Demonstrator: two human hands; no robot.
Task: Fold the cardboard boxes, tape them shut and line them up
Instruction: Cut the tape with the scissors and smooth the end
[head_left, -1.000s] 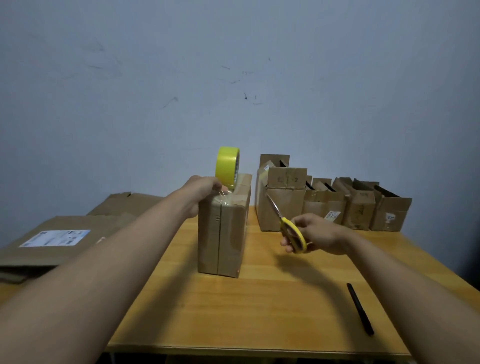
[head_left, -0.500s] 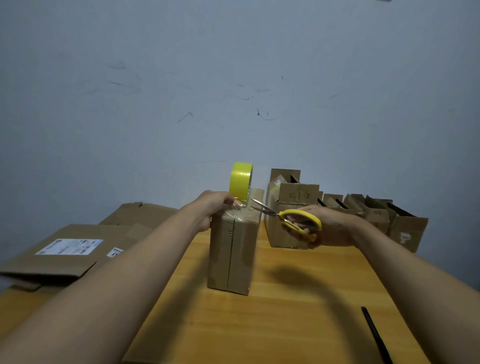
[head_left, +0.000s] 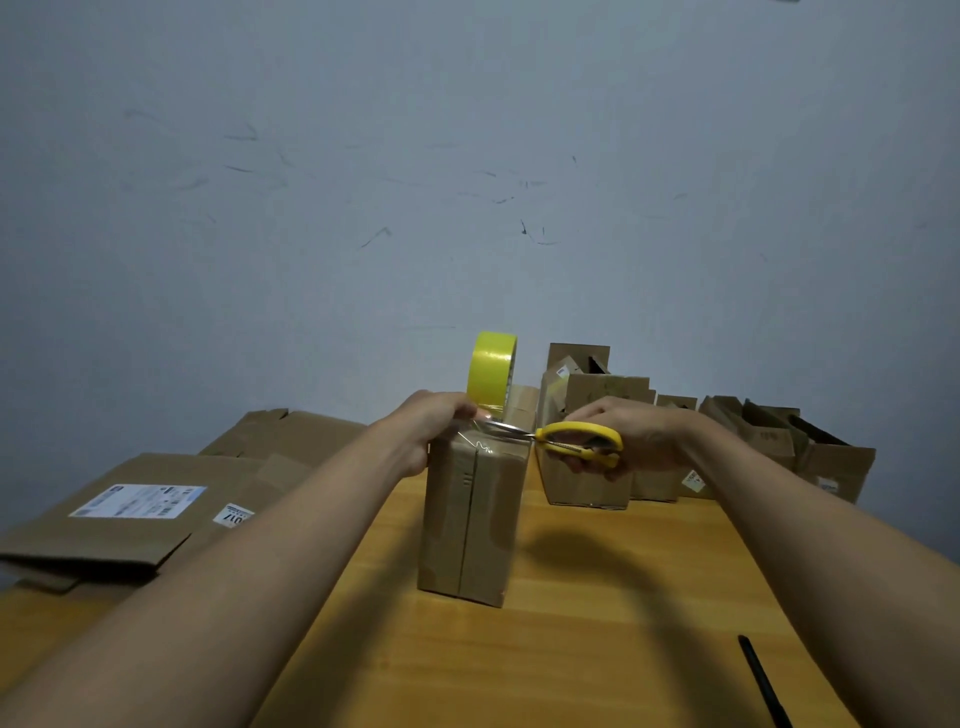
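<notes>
Scissors (head_left: 550, 439) now right at the tape: a sec ago the right hand (head_left: 631, 439) was low w/ blades pointing up, now it's level w/ the box top, fingers curled thru the yellow handles, blades reaching across to the strip. Left hand (head_left: 431, 428) curled on the top left edge of the box (head_left: 470, 519), pinching the strip just under the yellow tape roll (head_left: 491, 371). Looks like the cut is imminent, so this box is nearly sealed. Box stands upright mid-tabletop. Finished boxes (head_left: 675, 457) line the far right edge of the tabletop (head_left: 597, 649); flat cardboard (head_left: 135, 519) at the left edge; black pen (head_left: 763, 680) near right corner. Scuffed grey-blue wall (head_left: 467, 182) behind.
</notes>
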